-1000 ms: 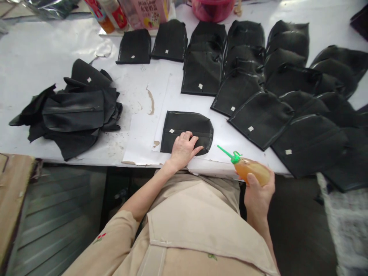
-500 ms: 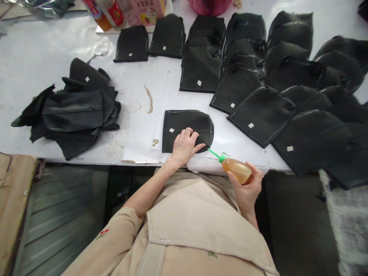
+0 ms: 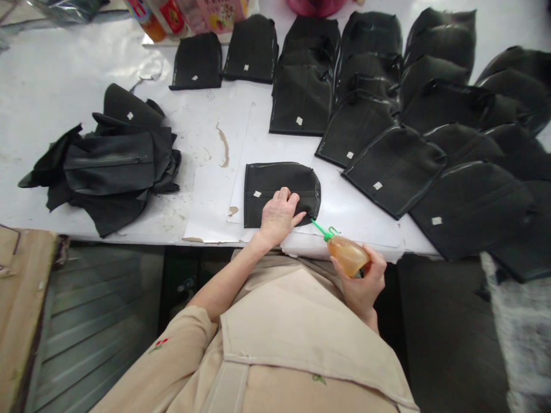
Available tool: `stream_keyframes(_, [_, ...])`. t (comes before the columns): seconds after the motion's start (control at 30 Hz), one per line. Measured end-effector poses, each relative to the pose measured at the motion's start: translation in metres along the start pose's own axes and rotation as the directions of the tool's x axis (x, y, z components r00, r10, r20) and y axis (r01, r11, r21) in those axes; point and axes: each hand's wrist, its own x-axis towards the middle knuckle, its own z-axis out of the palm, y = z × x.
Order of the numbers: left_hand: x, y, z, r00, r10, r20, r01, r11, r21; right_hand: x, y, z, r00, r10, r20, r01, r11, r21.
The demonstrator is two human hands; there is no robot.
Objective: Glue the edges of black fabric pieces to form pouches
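A black leather-like piece point(image 3: 282, 178), rounded at its right end and marked with a small white tag, lies flat on the white-covered table. On its lower right part presses my left hand point(image 3: 279, 217), fingers curled and thumb stretched along the rounded edge, holding the piece. My right hand point(image 3: 364, 284) is wrapped round a soft squeeze bottle point(image 3: 348, 256) of amber liquid with a green nozzle. The bottle leans up to the left, and its nozzle tip meets the piece's rounded edge beside my left thumb.
Several similar black pieces point(image 3: 394, 169) lie overlapping across the right and back. A loose heap of black pieces point(image 3: 109, 160) is on the left. Drink bottles point(image 3: 170, 17) and a pink carton point(image 3: 221, 14) stand at the back. The table's front edge point(image 3: 215, 241) runs close to my body.
My right hand and the squeeze bottle have shifted slightly left, and the bottle is tilted more steeply. The nozzle tip stays at the edge; my left hand has hardly moved.
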Motion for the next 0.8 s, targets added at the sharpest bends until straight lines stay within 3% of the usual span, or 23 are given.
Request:
stream_keyframes(0.13, [0.0,-0.002,0.002,1.0,-0.002,-0.013,0.001,1.0,-0.019,0.001,-0.003,0.0,0.998,0.07,-0.01,-0.07,0.998,-0.003])
stream_keyframes(0.8, [0.008,-0.013,0.001,1.0,-0.013,-0.007,0.012,0.992,-0.128,0.002,-0.027,0.007,0.992,0.058,0.115,-0.061,0.998,0.028])
